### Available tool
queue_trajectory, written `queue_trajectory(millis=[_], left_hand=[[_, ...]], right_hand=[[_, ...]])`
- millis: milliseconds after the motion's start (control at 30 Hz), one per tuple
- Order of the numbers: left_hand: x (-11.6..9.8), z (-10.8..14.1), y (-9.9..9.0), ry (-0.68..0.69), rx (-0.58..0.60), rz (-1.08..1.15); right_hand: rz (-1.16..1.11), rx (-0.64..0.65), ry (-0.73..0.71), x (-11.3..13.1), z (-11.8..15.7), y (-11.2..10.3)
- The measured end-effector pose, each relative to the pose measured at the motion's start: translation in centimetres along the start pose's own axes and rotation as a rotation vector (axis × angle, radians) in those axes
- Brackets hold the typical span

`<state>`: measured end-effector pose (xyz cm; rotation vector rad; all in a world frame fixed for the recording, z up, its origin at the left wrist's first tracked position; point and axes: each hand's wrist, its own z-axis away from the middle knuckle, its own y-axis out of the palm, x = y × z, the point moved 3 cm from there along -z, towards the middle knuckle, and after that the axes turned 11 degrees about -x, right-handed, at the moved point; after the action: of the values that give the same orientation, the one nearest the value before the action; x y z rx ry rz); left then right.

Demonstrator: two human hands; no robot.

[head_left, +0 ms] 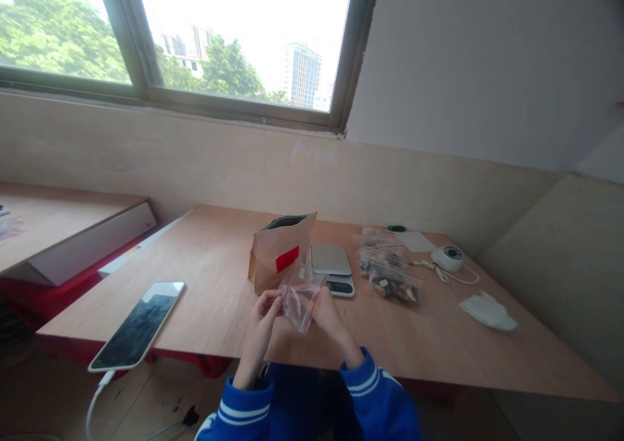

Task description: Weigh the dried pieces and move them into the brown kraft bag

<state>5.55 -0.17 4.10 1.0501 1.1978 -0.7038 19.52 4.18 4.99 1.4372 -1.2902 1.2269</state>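
Between my two hands is a clear zip-lock bag (298, 303) with a red line along its edge; it looks empty. My left hand (266, 311) pinches the bag's left side between thumb and fingers. On the other side, my right hand (327, 312) is at the red-lined edge, its fingers partly hidden behind or within the plastic, so their grip does not show. Just beyond the bag stands a brown paper pouch (266, 259) with a red label, its top open. A kitchen scale (331, 260) with a dark display sits to the pouch's right.
Several filled zip-lock bags (396, 289) lie right of the scale. Farther right are a white round device (446, 258) with a cable and a white crumpled bag (487, 311). A charging phone (139, 327) lies at the table's left edge. A green-handled tool (396, 228) is at the back.
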Motion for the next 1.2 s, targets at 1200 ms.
queue_trajectory(millis=[1200], left_hand=[[2.3,0.4,0.5,-0.469,0.035,0.365]], right_hand=[[0.464,0.051,-0.262,-2.9,1.0,-1.1]])
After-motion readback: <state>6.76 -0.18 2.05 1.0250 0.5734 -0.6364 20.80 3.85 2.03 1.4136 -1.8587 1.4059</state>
